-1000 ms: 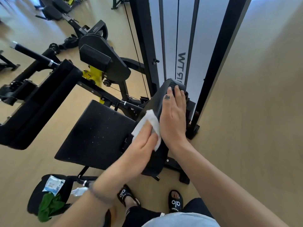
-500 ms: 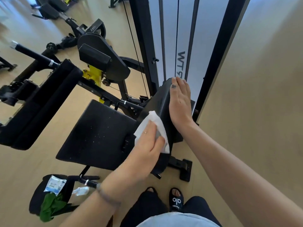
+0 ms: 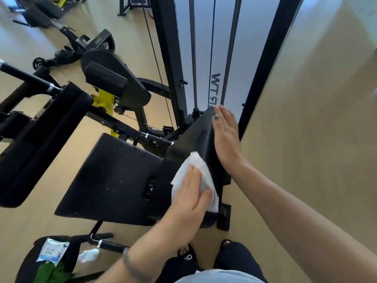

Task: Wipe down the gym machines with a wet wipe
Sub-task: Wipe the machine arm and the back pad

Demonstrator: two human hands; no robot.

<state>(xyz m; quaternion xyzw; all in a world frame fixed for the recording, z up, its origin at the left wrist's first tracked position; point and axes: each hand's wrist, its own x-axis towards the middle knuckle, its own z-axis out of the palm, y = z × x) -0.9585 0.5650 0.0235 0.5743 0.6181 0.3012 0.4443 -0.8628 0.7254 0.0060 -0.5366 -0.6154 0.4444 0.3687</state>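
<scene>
left hand [image 3: 189,193] presses flat, fingers straight, on the limp white wet wipe [image 3: 199,170] against the firm black padded backrest [image 3: 193,135]; right hand [image 3: 226,135], fingers spread flat, braces beside it. best handled under a flat palm.

Pale wooden floor [image 3: 306,99] brightly lit, more black equipment [image 3: 36,11] far off

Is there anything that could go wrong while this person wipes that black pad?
The white wet wipe is only pressed flat under the left hand, so it might bunch or slip off the black padded backrest. The right hand steadies the pad's edge close to the black machine frame and could get bumped.
</scene>
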